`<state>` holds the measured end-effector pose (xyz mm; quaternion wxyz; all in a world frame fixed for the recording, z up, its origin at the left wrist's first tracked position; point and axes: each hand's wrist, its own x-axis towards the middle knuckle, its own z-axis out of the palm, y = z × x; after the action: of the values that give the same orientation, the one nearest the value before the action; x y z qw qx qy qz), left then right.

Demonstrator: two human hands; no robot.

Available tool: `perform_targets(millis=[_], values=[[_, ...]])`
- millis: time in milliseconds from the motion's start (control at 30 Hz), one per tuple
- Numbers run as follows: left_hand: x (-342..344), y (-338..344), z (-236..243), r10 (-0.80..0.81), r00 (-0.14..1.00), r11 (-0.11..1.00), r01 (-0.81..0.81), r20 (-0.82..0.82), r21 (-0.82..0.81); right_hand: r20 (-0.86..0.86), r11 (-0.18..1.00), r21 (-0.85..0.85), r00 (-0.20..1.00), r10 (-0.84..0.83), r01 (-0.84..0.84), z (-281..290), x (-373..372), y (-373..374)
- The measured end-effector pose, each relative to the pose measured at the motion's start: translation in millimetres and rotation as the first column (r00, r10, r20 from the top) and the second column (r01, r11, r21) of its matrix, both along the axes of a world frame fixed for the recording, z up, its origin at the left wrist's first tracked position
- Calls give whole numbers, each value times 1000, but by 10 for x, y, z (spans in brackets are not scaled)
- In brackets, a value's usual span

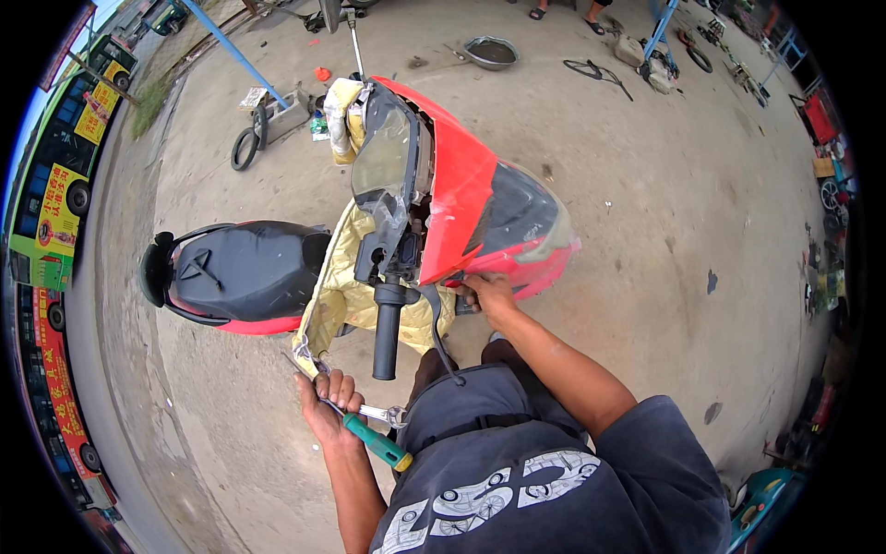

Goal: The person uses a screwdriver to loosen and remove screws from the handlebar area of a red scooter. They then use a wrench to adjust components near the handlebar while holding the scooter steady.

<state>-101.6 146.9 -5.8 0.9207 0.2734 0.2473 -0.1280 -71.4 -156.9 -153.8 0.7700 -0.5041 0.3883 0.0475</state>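
Observation:
A red electric scooter (452, 175) stands in front of me, its seat (242, 268) to the left and its front to the right. My left hand (330, 406) is closed around a screwdriver (377, 441) with a green and yellow handle and a metal wrench (383, 415). The hand is off the scooter, beside the black handlebar grip (387, 337). My right hand (489, 295) is at the lower edge of the red front panel, with its fingers curled in. What the fingertips pinch there is hidden. A yellow quilted cover (355, 295) hangs below the handlebar.
A black strap (437, 323) hangs near my right hand. Behind the scooter are loose tyres (245, 149), a blue post (235, 54) and a metal basin (492, 54). A bicycle-like part (595, 72) lies farther right. Parked buses (65, 203) line the left.

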Motion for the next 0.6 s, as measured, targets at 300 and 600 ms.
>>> perform_targets(millis=[300,600], values=[[27,33,-41,-5,1000,1000,5,-5,-12,-23,1000,1,999,23,-23,69,-18,-35],[7,109,-58,39,999,998,-40,-21,-47,214,812,-575,976,27,104,598,3,-462]])
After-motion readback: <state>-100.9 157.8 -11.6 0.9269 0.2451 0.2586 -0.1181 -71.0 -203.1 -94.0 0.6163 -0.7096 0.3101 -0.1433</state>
